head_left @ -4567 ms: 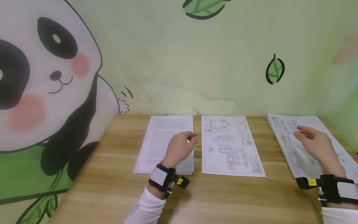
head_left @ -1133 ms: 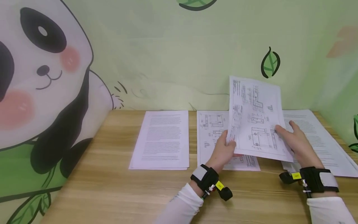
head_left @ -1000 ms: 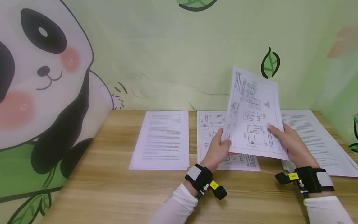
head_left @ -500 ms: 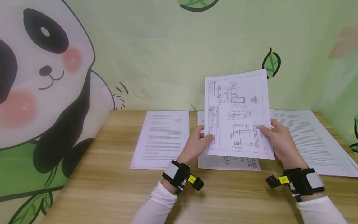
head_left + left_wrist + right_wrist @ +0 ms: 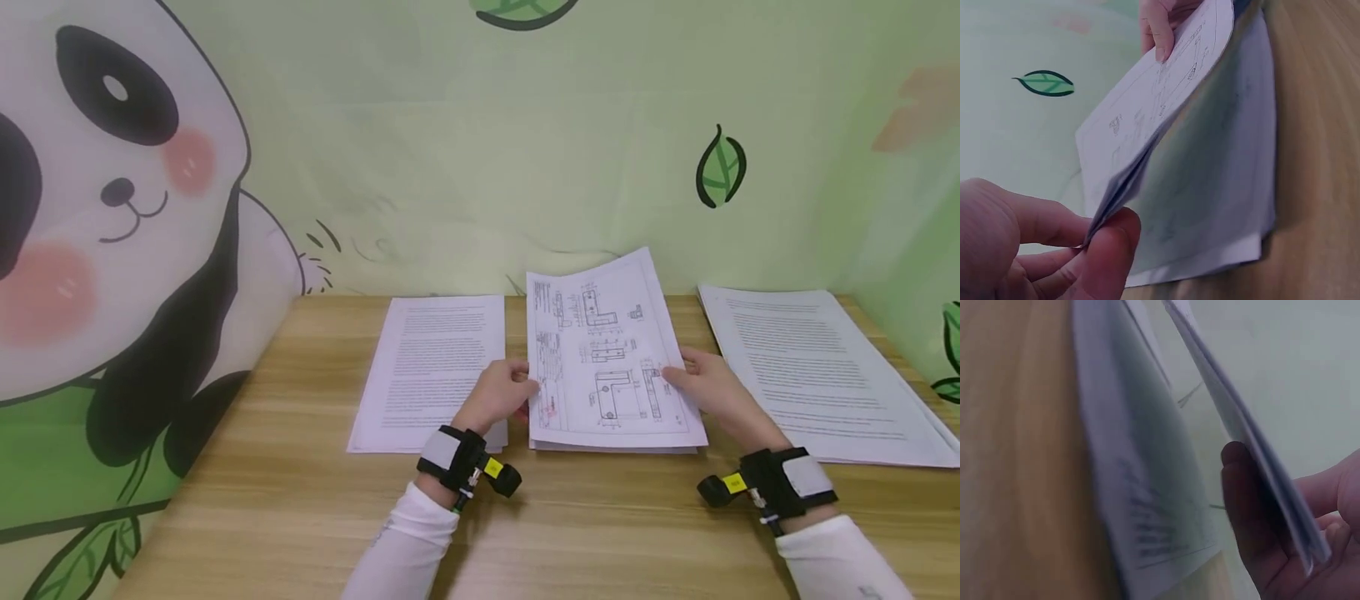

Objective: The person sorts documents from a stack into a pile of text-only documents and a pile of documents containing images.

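A few sheets printed with technical drawings [image 5: 600, 342] are held up over the middle pile, tilted with the far edge raised. My left hand [image 5: 495, 396] pinches their left edge; in the left wrist view the thumb and fingers press the layered sheets together. My right hand [image 5: 723, 400] grips the right edge, thumb on the printed face and fingers behind. Below, the middle pile [image 5: 1216, 169] lies on the table with a gap under the held sheets, and only a thin front strip of it shows in the head view.
A stack of text pages [image 5: 431, 367] lies to the left, partly behind my left hand. On the right stands a thicker stack [image 5: 817, 367] topped by a text page. The wooden table [image 5: 300, 517] meets a green wall [image 5: 450, 167] painted with a panda.
Both hands have carried the drawing sheets leftward, then lowered them over the middle pile. The right stack, topped by a drawing in the oldest frame, now shows a text page.
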